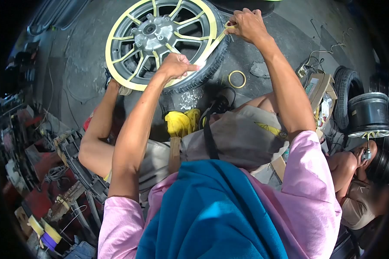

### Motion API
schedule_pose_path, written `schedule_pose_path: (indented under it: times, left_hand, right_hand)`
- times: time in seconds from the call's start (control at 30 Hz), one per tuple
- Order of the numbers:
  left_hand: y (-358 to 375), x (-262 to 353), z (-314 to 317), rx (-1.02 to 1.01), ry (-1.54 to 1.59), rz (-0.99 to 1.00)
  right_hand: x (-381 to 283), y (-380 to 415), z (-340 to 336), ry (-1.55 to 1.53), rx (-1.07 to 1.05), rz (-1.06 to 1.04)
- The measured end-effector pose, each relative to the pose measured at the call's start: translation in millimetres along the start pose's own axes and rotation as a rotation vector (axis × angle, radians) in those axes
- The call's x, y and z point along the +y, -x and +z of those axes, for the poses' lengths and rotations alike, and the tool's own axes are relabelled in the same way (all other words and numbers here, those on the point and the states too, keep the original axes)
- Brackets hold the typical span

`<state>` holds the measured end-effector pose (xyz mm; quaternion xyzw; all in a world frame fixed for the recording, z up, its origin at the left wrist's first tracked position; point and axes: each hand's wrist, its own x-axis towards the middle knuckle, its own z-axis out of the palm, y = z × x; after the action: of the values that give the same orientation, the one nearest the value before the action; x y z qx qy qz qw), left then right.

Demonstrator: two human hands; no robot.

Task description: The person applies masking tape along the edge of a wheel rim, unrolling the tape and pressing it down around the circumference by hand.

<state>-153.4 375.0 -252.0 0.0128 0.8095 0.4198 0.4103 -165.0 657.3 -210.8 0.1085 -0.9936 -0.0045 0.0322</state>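
A grey spoked motorcycle wheel (149,29) with a black tyre (218,56) lies at the top of the view. Pale yellow masking tape (110,52) runs round its rim, and short strips line the spokes. My left hand (176,67) rests at the near right side of the rim. Its thumb is stretched out on the tape, the other fingers are loosely curled, and it grips nothing. Past the tyre's right edge, my right hand (247,26) pinches the end of a tape strip (216,43), which stretches taut to the rim near my left thumb.
A tape roll (237,79) lies on the floor right of the wheel. Near my knees sits a yellow cloth (181,123). To the right are a cardboard box (320,88), a tyre (348,93), another rim (368,113) and a seated person (354,185). Tools and metal parts (52,172) clutter the left.
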Motion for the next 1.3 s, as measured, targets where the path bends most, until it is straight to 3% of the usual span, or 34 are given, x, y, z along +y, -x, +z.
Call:
schedule_pose_path:
  times: [0.23, 0.6, 1.03, 1.3]
  left_hand:
    - [-18, 11, 6, 0.005, 0.028, -0.015]
    - [-20, 24, 8, -0.004, 0.005, -0.036]
    - [-32, 38, 9, -0.026, 0.035, -0.045]
    - [-56, 40, 10, -0.028, -0.059, -0.025]
  right_hand:
    - [2, 0, -1, -0.010, 0.001, 0.014]
    - [11, -33, 11, 0.037, 0.186, -0.223]
    - [25, -29, 27, 0.046, 0.071, -0.107]
    - [26, -35, 25, 0.003, 0.187, -0.149]
